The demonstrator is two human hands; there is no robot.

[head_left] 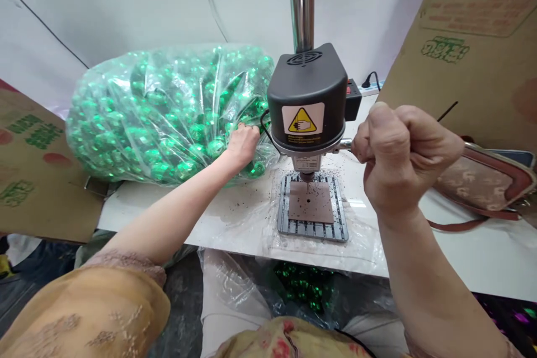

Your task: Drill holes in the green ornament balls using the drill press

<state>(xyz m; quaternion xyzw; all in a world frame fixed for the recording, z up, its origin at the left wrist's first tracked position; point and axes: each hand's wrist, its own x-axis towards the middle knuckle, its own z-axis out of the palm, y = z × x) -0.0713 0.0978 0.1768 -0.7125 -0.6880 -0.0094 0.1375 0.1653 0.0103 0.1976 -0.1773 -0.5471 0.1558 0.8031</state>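
Note:
A large clear plastic bag full of shiny green faceted balls lies on its side at the left. At its right end, by the open mouth, is my left hand, fingers bent in among the plastic and balls. What those fingertips hold is hidden. My right hand is closed in a fist around the feed handle of a small black bench drill press. Below the chuck, a brown square plate with a dark hole rests on the slotted metal base. Dark shavings are scattered around it.
Cardboard boxes stand at the left and right. A patterned bag with brown trim lies on the white table at the right. Below the table edge, more green balls sit in clear plastic by my lap.

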